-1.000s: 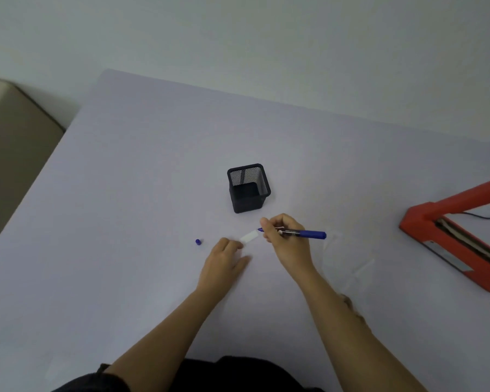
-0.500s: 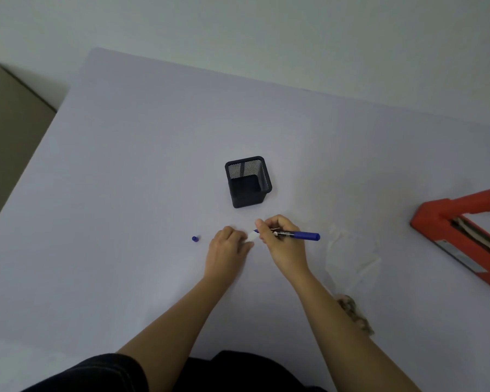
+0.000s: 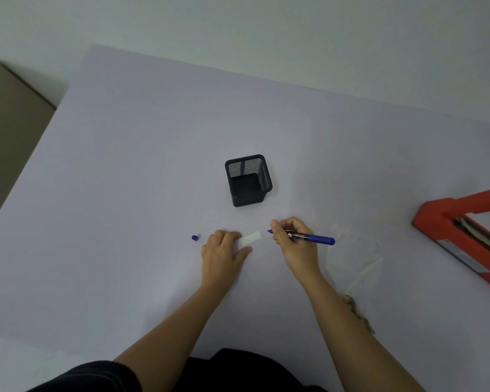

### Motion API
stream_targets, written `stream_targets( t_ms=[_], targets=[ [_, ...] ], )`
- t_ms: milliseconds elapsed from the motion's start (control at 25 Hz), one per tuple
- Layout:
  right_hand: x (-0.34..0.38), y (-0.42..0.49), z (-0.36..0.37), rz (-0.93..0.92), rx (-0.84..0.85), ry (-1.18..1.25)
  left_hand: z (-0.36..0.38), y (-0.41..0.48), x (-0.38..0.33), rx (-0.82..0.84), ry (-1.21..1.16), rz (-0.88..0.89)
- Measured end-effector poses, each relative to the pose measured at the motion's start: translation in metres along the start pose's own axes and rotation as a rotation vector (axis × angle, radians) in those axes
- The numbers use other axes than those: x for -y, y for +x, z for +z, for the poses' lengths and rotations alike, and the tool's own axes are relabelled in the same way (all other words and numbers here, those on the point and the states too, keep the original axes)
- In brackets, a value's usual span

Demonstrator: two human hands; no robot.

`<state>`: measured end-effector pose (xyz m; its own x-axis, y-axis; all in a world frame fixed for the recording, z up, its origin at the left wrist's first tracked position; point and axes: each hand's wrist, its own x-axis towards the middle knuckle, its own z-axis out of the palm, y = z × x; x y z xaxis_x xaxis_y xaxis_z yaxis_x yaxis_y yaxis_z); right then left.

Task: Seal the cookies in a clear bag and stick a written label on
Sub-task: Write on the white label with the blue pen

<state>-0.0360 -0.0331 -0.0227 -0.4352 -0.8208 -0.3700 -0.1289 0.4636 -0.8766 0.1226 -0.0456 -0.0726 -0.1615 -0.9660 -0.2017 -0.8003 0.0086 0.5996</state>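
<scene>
1. I take the step in hand to be writing the label. My right hand (image 3: pixel 294 244) grips the pen (image 3: pixel 311 238) in a writing hold. Its tip sits just off the right end of the label (image 3: pixel 250 238) and seems not to touch the paper.
2. My left hand (image 3: pixel 224 253) clasps nothing. Its fingertips press the label's left end onto the table (image 3: pixel 125 165), with the thumb stretched out alongside.
3. To do this well, I should pin the strip firmly, since so small a piece will likely skid under the tip. I should write small and lightly on the bare part, then keep my fingers off the ink so it cannot smear.
4. The label lies between my hands, touching the left fingertips, on my side of the black pen holder (image 3: pixel 248 179).
5. The clear bag (image 3: pixel 354 256) lies flat to the right of my right hand, apart from it. The cookies (image 3: pixel 357 312) show by my right forearm, partly hidden, and I cannot tell whether the bag is sealed. The red sealer (image 3: pixel 464 239) stands farther right.
6. The pen's cap (image 3: pixel 194 237) lies just left of my left hand.
</scene>
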Motion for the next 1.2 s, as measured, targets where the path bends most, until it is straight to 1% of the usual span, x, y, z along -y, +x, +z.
stream_targets(
  t_ms=[120, 320, 480, 600, 680, 760, 880, 1000, 1080, 1200],
  targets=[
    [0.001, -0.001, -0.003, -0.007, -0.006, 0.001, 0.004, 0.0, -0.003, 0.014, -0.018, -0.046],
    [0.003, -0.001, -0.003, -0.021, -0.01, 0.003, 0.005, -0.003, -0.01, 0.002, -0.043, -0.039],
    [0.004, -0.002, -0.001, -0.025, -0.002, 0.001, 0.004, -0.003, -0.013, 0.04, 0.059, 0.04],
    [0.004, -0.002, -0.001, -0.025, -0.008, 0.003, -0.005, -0.001, -0.02, 0.102, 0.041, 0.037],
    [0.005, -0.003, -0.002, -0.029, -0.004, 0.006, -0.013, 0.003, -0.026, 0.154, 0.009, -0.011],
    [0.005, -0.003, -0.002, -0.029, 0.002, 0.009, -0.018, 0.009, -0.027, 0.19, -0.067, -0.119],
    [0.007, -0.005, -0.001, -0.032, 0.01, 0.013, -0.021, 0.014, -0.025, 0.184, -0.205, -0.266],
    [0.008, -0.005, 0.0, -0.032, 0.008, 0.009, -0.022, 0.017, -0.023, 0.163, -0.279, -0.318],
    [0.008, -0.004, 0.0, -0.033, 0.008, 0.017, -0.022, 0.017, -0.021, 0.152, -0.249, -0.281],
    [0.009, -0.003, 0.0, -0.042, 0.015, 0.022, -0.022, 0.013, -0.014, 0.161, -0.189, -0.142]
  ],
)
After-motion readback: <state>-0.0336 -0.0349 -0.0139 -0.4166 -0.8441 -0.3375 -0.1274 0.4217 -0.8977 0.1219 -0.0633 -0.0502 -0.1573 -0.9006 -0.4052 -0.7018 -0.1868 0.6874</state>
